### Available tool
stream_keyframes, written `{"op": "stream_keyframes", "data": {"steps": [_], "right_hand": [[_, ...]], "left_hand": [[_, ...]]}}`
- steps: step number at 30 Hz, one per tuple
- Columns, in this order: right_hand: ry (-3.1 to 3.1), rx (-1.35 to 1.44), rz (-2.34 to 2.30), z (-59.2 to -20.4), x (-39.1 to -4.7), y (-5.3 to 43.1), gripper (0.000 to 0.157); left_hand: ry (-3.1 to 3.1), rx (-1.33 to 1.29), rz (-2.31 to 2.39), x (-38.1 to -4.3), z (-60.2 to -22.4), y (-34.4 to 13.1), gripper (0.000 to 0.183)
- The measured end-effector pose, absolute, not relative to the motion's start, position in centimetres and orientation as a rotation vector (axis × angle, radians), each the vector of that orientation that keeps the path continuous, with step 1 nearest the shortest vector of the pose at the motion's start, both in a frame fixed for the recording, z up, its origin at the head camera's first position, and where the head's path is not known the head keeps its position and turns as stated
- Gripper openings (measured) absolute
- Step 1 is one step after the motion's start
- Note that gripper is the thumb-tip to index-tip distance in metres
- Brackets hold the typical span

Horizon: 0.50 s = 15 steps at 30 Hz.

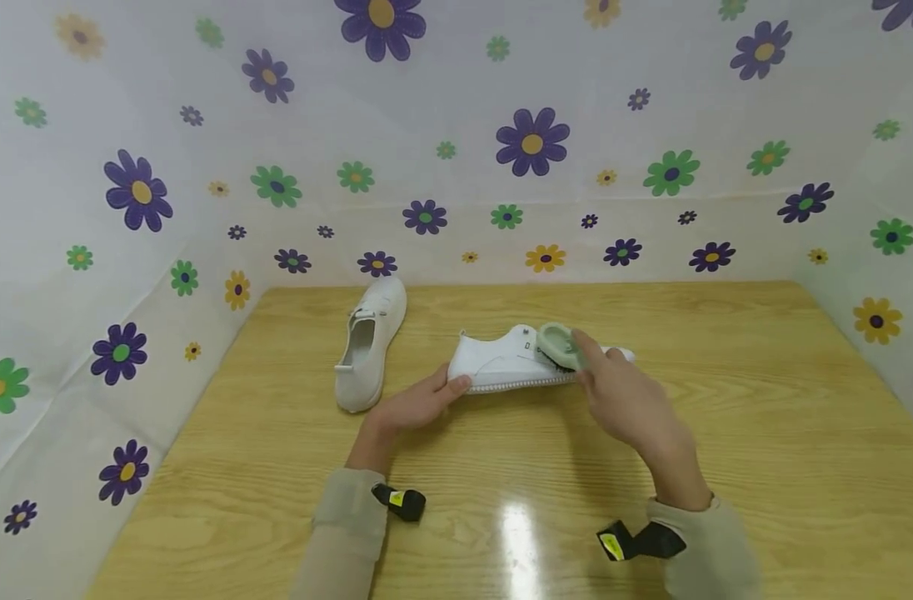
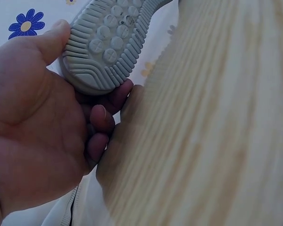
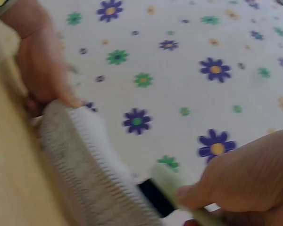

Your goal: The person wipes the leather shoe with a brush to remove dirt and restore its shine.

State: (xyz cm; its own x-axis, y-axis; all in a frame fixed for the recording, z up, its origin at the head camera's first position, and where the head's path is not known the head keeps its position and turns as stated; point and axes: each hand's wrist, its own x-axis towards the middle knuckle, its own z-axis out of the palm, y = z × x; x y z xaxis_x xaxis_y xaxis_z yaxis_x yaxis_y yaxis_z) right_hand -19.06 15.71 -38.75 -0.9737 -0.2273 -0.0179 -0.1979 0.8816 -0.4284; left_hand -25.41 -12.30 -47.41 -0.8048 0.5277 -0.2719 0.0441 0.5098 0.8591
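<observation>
A white shoe [image 1: 494, 363] lies tipped on its side over the table, its ridged sole [image 2: 108, 42] turned toward the person. My left hand [image 1: 419, 402] grips it by the heel, thumb on the sole edge and fingers behind and beneath. In my right hand [image 1: 629, 400] is a pale green brush [image 1: 557, 345] with dark bristles [image 3: 155, 197], pressed close against the shoe's upper near the laces area. The matching white shoe [image 1: 361, 367] stands upright at the left, toe pointing to the back.
The wood-grain table [image 1: 764, 400] carries both shoes. A white flower-print cloth [image 1: 456, 100] rises behind it and along both sides. Black straps with small devices [image 1: 404, 502] sit on both wrists, over beige sleeves [image 1: 344, 533].
</observation>
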Motion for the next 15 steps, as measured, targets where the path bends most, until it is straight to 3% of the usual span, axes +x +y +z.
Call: {"op": "stream_keyframes", "data": {"steps": [7,15], "right_hand": [[3.005,-0.45,-0.675,-40.1,-19.8,13.5,0.051],[2.994,-0.323,-0.634,-38.3,-18.9,16.0,0.048]], "left_hand": [[2.298,0.444,1.225,-25.3,-47.3,-12.4,0.075],[2.279,0.446,1.224,-25.3,-47.5,-12.4,0.074]]}}
